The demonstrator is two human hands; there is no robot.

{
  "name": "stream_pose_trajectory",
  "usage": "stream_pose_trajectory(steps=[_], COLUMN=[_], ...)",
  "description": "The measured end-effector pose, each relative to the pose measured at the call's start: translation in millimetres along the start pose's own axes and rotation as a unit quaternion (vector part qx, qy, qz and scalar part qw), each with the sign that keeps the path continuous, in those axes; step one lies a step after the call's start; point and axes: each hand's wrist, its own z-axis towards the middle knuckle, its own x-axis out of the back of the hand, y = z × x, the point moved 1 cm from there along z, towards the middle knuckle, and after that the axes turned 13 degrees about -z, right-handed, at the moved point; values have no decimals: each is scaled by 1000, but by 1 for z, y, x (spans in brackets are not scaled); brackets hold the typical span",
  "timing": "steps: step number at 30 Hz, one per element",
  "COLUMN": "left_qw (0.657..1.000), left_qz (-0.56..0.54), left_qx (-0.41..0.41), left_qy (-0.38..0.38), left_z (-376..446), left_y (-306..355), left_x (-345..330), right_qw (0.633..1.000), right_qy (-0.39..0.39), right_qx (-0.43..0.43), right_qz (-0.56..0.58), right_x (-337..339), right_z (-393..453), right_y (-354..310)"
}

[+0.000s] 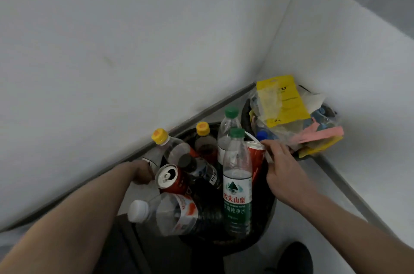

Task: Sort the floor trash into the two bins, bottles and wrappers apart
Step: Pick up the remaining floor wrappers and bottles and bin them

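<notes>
A black bin (266,226) close to me is packed with bottles and cans. In it stand two green-capped water bottles (237,186), two yellow-capped bottles (202,137), a white-capped bottle (165,213) and an opened red can (170,178). A second bin (246,112) in the corner holds wrappers, with a yellow pouch (284,101) and pink paper (318,133) on top. My left hand (142,171) is at the near bin's left rim, its fingers hidden behind the can. My right hand (280,161) lies over the right rim, its fingers reaching a second red can (255,150).
White walls meet in the corner behind the bins, with a dark skirting strip (201,114) along the floor. My dark shoe (295,258) shows at the lower right on the light floor. A blue-capped bottle (261,135) sits at the wrapper bin's near edge.
</notes>
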Motion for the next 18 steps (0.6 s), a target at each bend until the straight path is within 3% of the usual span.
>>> stream_pose_trajectory(steps=[5, 10, 14, 18], left_qw=[999, 988, 956, 892], left_qz=[31, -29, -124, -263], left_qx=[-24, -59, -88, -209], left_qy=[10, 142, 253, 303], left_z=[-118, -237, -324, -386], left_y=[23, 15, 9, 46], left_x=[49, 79, 74, 40], right_qw=[996, 986, 975, 967], right_qy=[-33, -4, 23, 44], right_qx=[-76, -115, -128, -116], right_qz=[11, 120, 182, 225], right_x=[36, 83, 103, 118], right_z=[-32, -89, -143, -190], right_y=[-11, -47, -64, -68])
